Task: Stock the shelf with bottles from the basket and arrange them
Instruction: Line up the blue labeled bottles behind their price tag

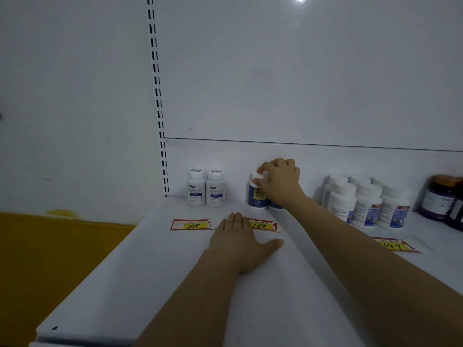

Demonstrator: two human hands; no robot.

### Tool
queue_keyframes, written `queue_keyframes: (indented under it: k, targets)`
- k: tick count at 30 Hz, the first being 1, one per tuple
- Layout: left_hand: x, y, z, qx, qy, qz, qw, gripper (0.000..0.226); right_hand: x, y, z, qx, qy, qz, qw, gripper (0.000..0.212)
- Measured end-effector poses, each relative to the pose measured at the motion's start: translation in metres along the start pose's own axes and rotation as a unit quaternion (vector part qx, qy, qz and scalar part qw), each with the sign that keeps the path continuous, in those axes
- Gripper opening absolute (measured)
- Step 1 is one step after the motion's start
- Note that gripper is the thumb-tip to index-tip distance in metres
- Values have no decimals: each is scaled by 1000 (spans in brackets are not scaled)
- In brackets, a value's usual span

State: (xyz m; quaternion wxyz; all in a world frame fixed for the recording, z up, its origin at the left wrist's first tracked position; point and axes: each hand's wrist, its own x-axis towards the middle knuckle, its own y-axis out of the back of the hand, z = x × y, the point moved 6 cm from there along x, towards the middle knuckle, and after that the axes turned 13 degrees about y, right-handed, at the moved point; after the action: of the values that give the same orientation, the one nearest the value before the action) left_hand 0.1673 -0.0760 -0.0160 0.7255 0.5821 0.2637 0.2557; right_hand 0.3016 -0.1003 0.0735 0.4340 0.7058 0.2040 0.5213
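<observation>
My right hand [279,182] grips the white cap of a blue-labelled bottle [256,196] that stands upright at the back of the white shelf [150,271]. A second like bottle [275,205] stands just right of it, mostly hidden by my wrist. My left hand [240,240] rests flat on the shelf, fingers straight, in front of the bottles and over the edge of the "168" price tag [263,225]. Two white bottles [205,187] stand side by side at the back left. The basket is out of view.
A cluster of several white bottles [368,201] stands at the right, with dark purple jars [443,199] beyond them. Price tags "88" [191,224] and "147" [394,244] lie on the shelf. A slotted upright [157,108] bounds the left.
</observation>
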Motion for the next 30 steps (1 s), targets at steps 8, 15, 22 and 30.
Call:
queue_keyframes:
  k: [8, 15, 22, 30]
  targets:
    - [-2, 0, 1, 26, 0, 2, 1000, 101, -2, 15, 21, 19, -57, -18, 998, 38]
    - [-4, 1, 2, 26, -4, -1, 1000, 99, -11, 14, 24, 81, -56, -88, 991, 36]
    - [-6, 6, 0, -13, -11, 18, 1000, 101, -9, 65, 19, 97, -30, -7, 995, 31]
    - [-14, 49, 20, -277, -104, 111, 949, 73, -35, 115, -3, 224, 17, 44, 973, 24]
